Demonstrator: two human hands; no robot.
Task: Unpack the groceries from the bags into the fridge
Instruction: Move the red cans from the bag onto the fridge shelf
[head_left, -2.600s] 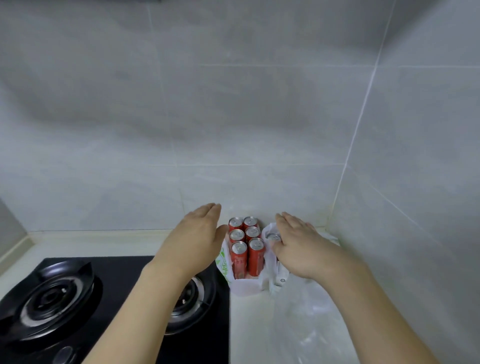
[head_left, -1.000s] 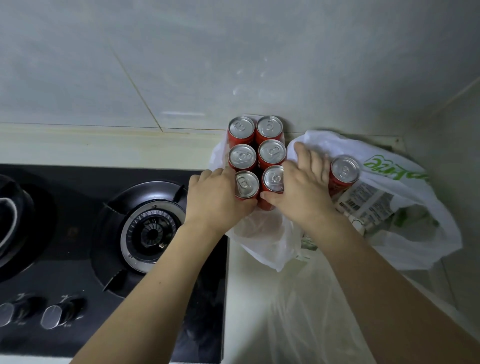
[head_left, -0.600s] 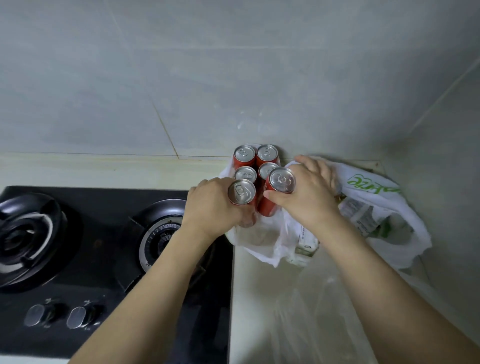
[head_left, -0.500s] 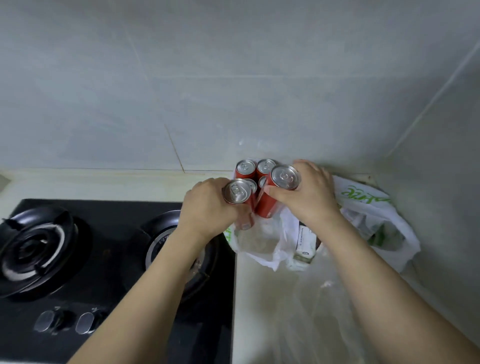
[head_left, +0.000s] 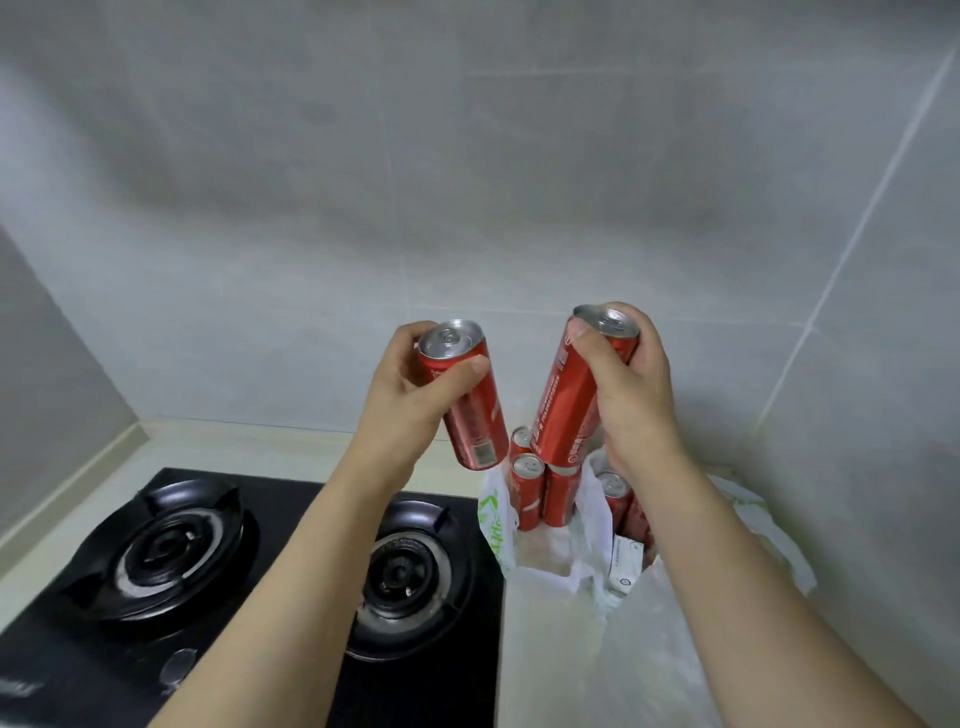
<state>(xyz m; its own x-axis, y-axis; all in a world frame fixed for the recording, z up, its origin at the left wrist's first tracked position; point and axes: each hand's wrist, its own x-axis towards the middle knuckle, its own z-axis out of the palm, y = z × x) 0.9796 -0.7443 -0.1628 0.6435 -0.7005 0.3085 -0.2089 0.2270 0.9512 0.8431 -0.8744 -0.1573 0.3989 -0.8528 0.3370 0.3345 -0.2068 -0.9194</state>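
My left hand (head_left: 402, 400) grips a tall red can (head_left: 470, 410) near its top, lifted well above the counter. A second red can (head_left: 566, 402) is held the same way by my right hand (head_left: 631, 387). Both cans tilt with their bottoms toward each other. Below them, several more red cans (head_left: 527, 488) stand upright inside an opened white plastic bag (head_left: 498, 530) in the counter's back corner. Another red can (head_left: 615, 493) shows just left of my right wrist. No fridge is in view.
A black two-burner gas hob (head_left: 208, 571) fills the counter to the left. A clear plastic bag (head_left: 639, 649) lies on the pale counter in front. A white packet with print (head_left: 626, 564) pokes out of the bag. Grey tiled walls (head_left: 519, 182) close in behind and on the right.
Both hands closed round the two front cans and lifted them out of the bag, up and slightly apart. The camera tilted up toward the wall.
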